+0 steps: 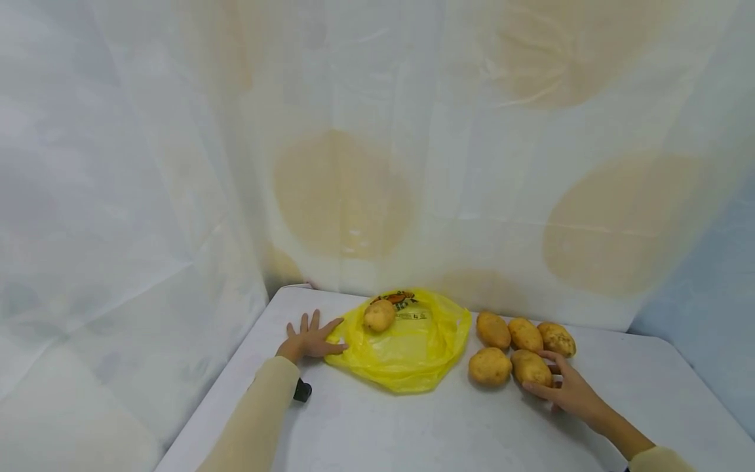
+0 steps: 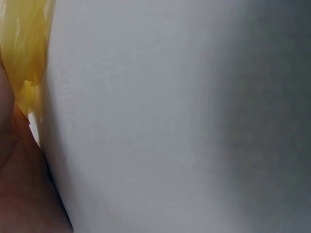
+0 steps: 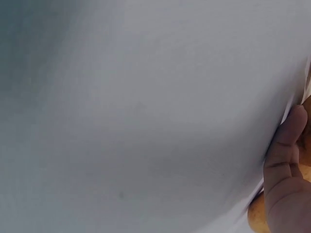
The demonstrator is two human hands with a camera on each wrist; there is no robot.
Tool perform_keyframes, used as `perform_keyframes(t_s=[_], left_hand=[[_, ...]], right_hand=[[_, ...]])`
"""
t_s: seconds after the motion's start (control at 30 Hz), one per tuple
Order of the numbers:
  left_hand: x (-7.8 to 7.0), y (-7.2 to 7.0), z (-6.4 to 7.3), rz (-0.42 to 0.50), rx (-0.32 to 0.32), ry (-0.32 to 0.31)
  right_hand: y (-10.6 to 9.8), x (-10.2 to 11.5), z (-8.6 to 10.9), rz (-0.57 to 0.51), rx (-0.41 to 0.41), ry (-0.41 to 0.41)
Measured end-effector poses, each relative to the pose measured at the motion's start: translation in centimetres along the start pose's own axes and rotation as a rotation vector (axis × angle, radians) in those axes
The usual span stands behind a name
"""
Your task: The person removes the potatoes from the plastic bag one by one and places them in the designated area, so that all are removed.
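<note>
A yellow plastic bag (image 1: 401, 360) lies flat on the white table, with one potato (image 1: 379, 316) on its upper left part. My left hand (image 1: 309, 341) rests with fingers spread at the bag's left edge, thumb and forefinger over the plastic. In the left wrist view, the yellow bag (image 2: 24, 39) shows beside the palm. To the right of the bag, several potatoes (image 1: 493, 330) sit close together in two rows. My right hand (image 1: 569, 390) grips the front-row right potato (image 1: 531, 368), thumb on the near side and fingers on the far side.
The white table (image 1: 413, 432) backs onto a hanging white sheet (image 1: 472, 196) with tan spots, and another sheet (image 1: 118, 262) hangs along the left side. A small black object (image 1: 303, 391) shows at the left wrist. Another front-row potato (image 1: 490, 366) sits left of the gripped one.
</note>
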State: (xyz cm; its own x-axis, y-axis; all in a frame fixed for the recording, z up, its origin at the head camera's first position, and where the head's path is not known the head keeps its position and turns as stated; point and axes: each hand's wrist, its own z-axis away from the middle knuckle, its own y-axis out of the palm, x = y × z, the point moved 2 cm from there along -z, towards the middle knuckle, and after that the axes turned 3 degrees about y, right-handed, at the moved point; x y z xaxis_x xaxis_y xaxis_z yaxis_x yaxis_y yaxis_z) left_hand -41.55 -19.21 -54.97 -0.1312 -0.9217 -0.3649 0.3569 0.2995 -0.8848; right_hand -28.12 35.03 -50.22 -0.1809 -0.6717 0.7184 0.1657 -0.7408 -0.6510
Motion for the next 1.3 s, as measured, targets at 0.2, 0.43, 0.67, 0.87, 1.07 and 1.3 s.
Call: perform_keyframes(t_s=[0.2,0.43,0.67,0.87,1.07,1.3], left_hand=[[0.0,-0.1,0.1,0.007,-0.017,-0.005],[0.0,-0.1,-0.1,0.005,-0.012,-0.005],[-0.1,-0.6,0.2,0.015,-0.027,-0.010],[-1.0,-1.5,1.2,0.011,-0.019,0.011],[-1.6,-1.4,2.1,0.000,-0.023,0.023],[-1.2,-0.8,1.4,0.016,-0.022,0.022]], right_hand=[[0.2,-0.1,0.1,0.058,-0.035,-0.066],[-1.1,0.8,1.0,0.190,-0.218,-0.222],[-2.2,2.7,1.0,0.296,-0.417,-0.268],[-1.3,3.4,0.2,0.458,-0.551,-0.371],[0.3,5.0,-0.3,0.593,-0.535,-0.340],[1.6,7.5,-2.5,0.656,-0.531,-0.353]])
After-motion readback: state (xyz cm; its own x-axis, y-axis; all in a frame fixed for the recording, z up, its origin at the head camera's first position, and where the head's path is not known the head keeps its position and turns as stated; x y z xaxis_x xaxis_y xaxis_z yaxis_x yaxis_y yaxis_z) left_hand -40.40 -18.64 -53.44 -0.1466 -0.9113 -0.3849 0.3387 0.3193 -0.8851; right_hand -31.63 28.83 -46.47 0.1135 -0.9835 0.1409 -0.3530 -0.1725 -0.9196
